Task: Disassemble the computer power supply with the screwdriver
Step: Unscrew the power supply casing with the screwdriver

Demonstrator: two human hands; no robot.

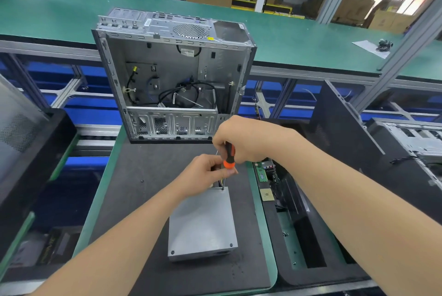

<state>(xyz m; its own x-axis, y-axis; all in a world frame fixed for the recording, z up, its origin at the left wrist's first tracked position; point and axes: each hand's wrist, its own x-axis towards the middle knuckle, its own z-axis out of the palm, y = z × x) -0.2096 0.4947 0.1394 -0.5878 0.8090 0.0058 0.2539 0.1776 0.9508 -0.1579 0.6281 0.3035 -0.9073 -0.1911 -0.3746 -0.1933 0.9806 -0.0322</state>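
Note:
A grey metal power supply (203, 221) lies flat on the black mat (143, 200), with two dark screws showing at its near corners. A screwdriver with an orange and black handle (229, 157) stands upright, its tip on a screw at the box's far right corner. My right hand (241, 139) is closed around the top of the handle. My left hand (205, 174) pinches the lower end of the handle and the shaft, resting over the far edge of the box. Wires at that far edge are mostly hidden by my left hand.
An open computer case (172, 75) stands just beyond the mat with loose black cables inside. A green circuit board (262, 173) and a black tray (306, 236) lie to the right. Black panels and another chassis (411, 142) sit far right; a dark panel (28, 152) leans at left.

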